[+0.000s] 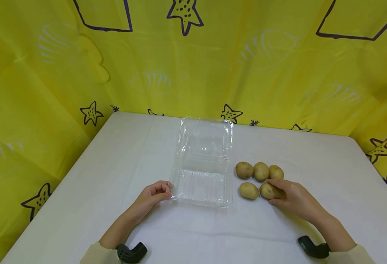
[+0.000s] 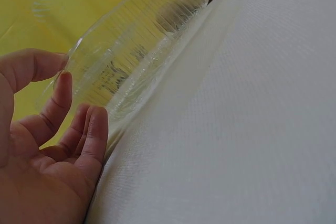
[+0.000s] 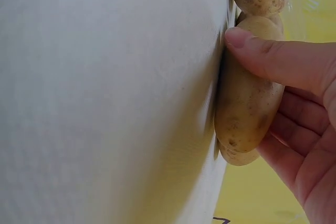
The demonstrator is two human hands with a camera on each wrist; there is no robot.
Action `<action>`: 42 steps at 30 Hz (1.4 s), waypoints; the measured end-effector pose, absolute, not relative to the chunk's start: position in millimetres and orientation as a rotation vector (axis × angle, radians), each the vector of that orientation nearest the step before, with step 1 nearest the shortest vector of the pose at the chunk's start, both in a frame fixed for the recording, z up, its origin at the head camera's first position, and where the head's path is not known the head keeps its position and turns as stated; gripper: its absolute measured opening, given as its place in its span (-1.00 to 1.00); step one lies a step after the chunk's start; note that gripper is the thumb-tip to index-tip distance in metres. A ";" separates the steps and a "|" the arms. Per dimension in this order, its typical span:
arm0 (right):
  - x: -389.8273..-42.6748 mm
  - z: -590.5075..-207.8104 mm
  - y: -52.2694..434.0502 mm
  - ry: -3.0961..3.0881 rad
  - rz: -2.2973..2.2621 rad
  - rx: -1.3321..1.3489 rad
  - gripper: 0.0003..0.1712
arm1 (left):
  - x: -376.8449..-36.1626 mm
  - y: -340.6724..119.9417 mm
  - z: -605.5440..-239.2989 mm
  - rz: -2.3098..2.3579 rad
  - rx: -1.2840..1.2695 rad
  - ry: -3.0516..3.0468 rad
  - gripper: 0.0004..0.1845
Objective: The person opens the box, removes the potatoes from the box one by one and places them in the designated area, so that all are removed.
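A clear plastic clamshell container point(image 1: 200, 183) lies opened flat on the white table, its lid point(image 1: 205, 139) folded back away from me. At the container's near left corner, my left hand point(image 1: 155, 194) pinches the rim between thumb and forefinger, as the left wrist view shows. To the right of the container, several potatoes sit in two rows. My right hand point(image 1: 294, 198) grips the near-row right potato point(image 3: 249, 98), thumb on one side and fingers on the other; it still appears to rest on the table. Beside it lies another potato point(image 1: 249, 191). Behind are the back-row potatoes point(image 1: 261, 171).
A white cloth covers the table point(image 1: 140, 146). Yellow curtains point(image 1: 193, 73) with starfish and fish drawings hang behind it and along both sides. A dark wrist device point(image 1: 132, 253) is on the left wrist, another dark device point(image 1: 313, 248) on the right.
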State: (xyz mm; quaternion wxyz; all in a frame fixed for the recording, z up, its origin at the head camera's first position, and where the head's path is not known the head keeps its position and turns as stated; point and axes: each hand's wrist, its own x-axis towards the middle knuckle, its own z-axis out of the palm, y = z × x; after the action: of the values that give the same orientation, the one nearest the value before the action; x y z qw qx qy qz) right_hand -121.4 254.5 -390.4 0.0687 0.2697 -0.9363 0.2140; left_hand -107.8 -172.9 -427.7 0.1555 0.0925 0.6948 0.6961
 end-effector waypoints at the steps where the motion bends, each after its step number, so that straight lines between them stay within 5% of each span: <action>1: -121.2 -391.0 254.6 -2.809 0.642 0.816 -0.40 | -107.8 -172.8 -427.6 1.993 0.264 1.991 -0.88; 42: -99.2 -382.3 268.1 -2.498 0.769 0.761 -0.28 | -105.3 -170.3 -428.0 2.065 0.304 1.938 -0.89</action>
State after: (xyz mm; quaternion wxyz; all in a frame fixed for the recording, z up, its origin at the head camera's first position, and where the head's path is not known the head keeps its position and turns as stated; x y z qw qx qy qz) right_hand -99.2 268.1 -382.3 0.2083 0.2733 -0.8975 0.2762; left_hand -105.3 -170.3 -428.0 0.1464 0.1055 0.6731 0.7172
